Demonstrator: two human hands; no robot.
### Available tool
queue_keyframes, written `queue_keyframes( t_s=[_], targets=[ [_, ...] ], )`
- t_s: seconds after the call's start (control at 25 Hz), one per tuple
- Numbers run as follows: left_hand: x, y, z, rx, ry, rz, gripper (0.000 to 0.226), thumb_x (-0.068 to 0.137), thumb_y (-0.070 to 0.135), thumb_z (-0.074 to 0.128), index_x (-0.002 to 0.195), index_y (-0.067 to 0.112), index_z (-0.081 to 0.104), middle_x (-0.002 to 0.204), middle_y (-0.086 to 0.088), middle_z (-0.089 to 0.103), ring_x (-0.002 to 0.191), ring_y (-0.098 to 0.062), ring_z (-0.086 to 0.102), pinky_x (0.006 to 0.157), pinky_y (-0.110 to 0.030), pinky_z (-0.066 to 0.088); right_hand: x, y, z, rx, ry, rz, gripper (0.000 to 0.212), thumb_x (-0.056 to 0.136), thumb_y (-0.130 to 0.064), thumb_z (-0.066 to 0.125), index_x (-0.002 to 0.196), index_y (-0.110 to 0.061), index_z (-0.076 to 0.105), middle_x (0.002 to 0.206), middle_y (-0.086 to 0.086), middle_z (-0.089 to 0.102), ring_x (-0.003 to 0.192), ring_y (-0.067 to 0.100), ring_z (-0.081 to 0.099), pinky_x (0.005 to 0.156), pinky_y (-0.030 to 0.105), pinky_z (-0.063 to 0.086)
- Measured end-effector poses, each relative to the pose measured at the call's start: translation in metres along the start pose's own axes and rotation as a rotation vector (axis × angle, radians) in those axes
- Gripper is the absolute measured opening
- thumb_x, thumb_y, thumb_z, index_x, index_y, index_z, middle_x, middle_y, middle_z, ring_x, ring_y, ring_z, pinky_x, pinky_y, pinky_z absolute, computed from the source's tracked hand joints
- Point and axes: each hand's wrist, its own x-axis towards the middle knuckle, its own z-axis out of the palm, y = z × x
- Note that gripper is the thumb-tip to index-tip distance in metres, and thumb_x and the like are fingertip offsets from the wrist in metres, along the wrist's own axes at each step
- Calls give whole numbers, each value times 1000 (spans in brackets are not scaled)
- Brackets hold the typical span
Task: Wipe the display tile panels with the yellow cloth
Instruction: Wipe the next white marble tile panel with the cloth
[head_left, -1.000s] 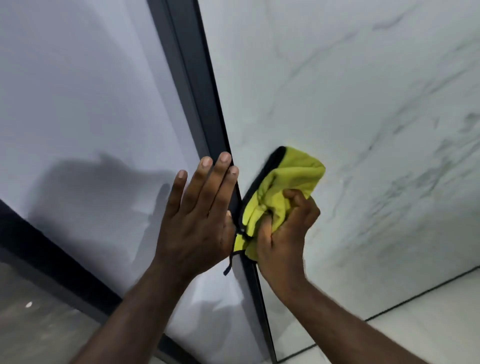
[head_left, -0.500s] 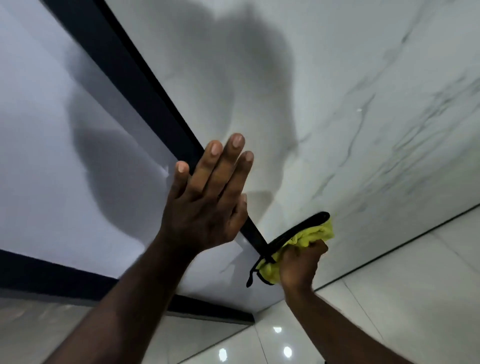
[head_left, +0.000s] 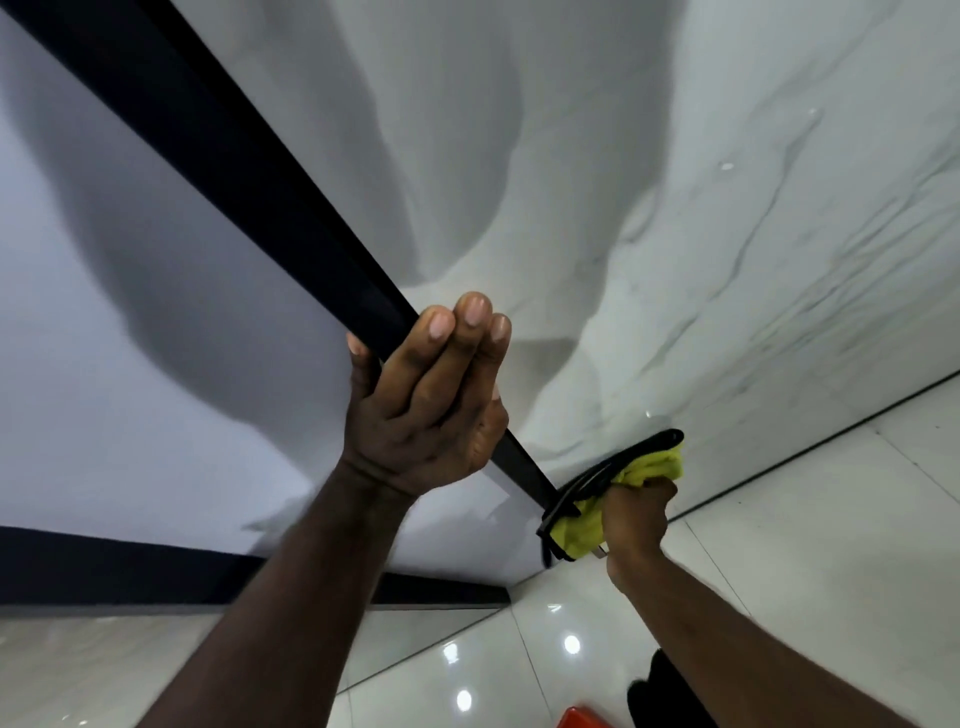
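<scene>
Marble tile panel (head_left: 675, 208): yellow cloth (head_left: 582, 530) bunched (black-edged) in right hand (head_left: 636, 525).

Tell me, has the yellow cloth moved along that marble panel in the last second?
Yes. The yellow cloth in the right hand has slid down beside the black frame strip, from mid-panel to the marble panel's bottom corner near the floor.

Single head-worn wide-angle view, close to the tile panels (head_left: 675, 208), angled down toward floor (head_left: 831, 545)

2 bare forearms, no sleeves; left hand (head_left: 426, 410) ringless
</scene>
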Motion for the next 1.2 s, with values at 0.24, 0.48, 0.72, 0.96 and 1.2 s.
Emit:
queue_keyframes(
  t_s=[0.24, 0.48, 0.72, 0.96, 1.2],
  targets=[
    [-2, 4, -1, -9, -7, -44, 87, 78, 15, 70, 162, 4, 47, 174, -11, 36, 165, -25, 29, 122, -62, 38, -16, -63, -21, 163, 116, -311, 38, 80, -17, 51, 115, -26, 41, 118, 9, 62, 108, 29, 63, 93, 35, 53],
    [21, 22, -42, 88, -209, -97, 69, 89, 21, 69, 155, 8, 57, 159, -11, 51, 152, -28, 46, 136, -50, 12, -47, -180, -59, 130, 21, -1014, 40, 78, -1, 58, 116, -10, 52, 119, 4, 45, 109, 1, 44, 96, 7, 36],
    [75, 6, -66, 18, -262, -144, 52, 91, 16, 65, 142, 5, 68, 153, -19, 61, 144, -37, 52, 134, -55, 23, -59, -215, -76, -19, -30, -1122, 45, 86, -3, 58, 129, -14, 49, 131, 6, 40, 107, -15, 42, 87, 4, 38],
    [64, 29, -46, -15, -284, -95, 70, 88, 8, 66, 157, 2, 55, 172, -16, 39, 161, -37, 36, 133, -56, 28, 0, -189, -89, 127, 104, -847, 45, 90, -7, 52, 135, -4, 46, 129, 5, 42, 112, 5, 41, 97, 25, 42],
    [44, 79, -10, -61, -427, 95, 80, 84, 9, 65, 162, 6, 49, 175, -10, 37, 162, -30, 36, 136, -51, 22, 78, -79, -83, -176, 59, -880, 38, 90, -11, 51, 126, 0, 49, 124, 17, 46, 113, 21, 47, 97, 29, 43]
  ],
)
